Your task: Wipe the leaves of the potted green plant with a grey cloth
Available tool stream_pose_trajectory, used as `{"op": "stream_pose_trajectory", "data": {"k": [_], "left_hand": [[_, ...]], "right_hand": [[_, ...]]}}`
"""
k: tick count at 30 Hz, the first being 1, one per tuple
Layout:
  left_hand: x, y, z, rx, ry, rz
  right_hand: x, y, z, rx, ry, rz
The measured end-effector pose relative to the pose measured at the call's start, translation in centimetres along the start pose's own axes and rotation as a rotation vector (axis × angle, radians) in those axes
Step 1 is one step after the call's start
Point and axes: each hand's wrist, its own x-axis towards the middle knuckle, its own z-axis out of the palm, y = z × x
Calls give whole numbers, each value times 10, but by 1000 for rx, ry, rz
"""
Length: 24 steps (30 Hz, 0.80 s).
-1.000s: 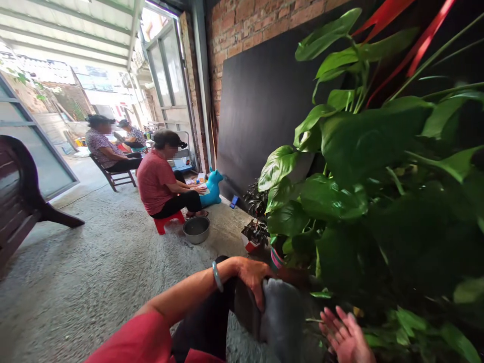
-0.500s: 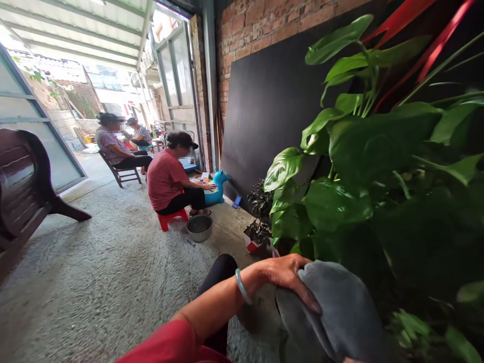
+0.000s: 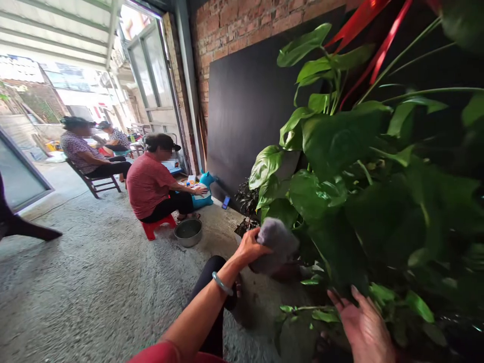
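Note:
My left hand [image 3: 250, 247] grips a crumpled grey cloth [image 3: 275, 242] and holds it against the lower leaves of a large green pothos plant [image 3: 351, 166] that fills the right half of the view. A green bangle sits on that wrist. My right hand [image 3: 365, 328] is at the bottom right, palm up with fingers spread, reaching under the plant's low leaves and holding nothing.
A person in a red shirt [image 3: 149, 184] sits on a red stool [image 3: 156, 225] beside a metal bowl [image 3: 188, 231] and a blue toy animal [image 3: 202, 193]. Two more people sit farther back. A black board [image 3: 245, 101] leans on the brick wall. Small dark potted plant [image 3: 247, 200].
My left hand has lifted the grey cloth up and forward onto the plant's leaves. My right hand has come back into view under the foliage. The view has shifted left.

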Motion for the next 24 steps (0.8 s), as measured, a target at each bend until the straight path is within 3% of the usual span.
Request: {"op": "stream_pose_trajectory", "data": {"k": [2,4,7,9,11,14,17,19,21,24], "left_hand": [[14,15,2,-32,183,110],[30,29,14,8,230,235],[43,25,42,312,45,244],[39,5,56,517,-117,110],[29,-16,60,588,-201,-20],[10,-26,40,486,-243,-52],[5,-1,8,204,-295,132],[14,21,-5,35,-258,276],[30,32,-1,-14,-146,303],[51,19,27,179,-42,129]], "right_hand": [[-2,-2,2,-2,-48,-35],[-5,0,5,1,-71,-42],[-8,3,5,25,-54,37],[-9,4,1,36,-47,90],[-8,2,-5,34,-61,103],[-3,-1,-14,38,-44,100],[1,-1,-19,64,-13,88],[2,1,-18,67,-18,93],[0,1,-15,62,-24,113],[-8,-3,-7,110,20,172]]}}
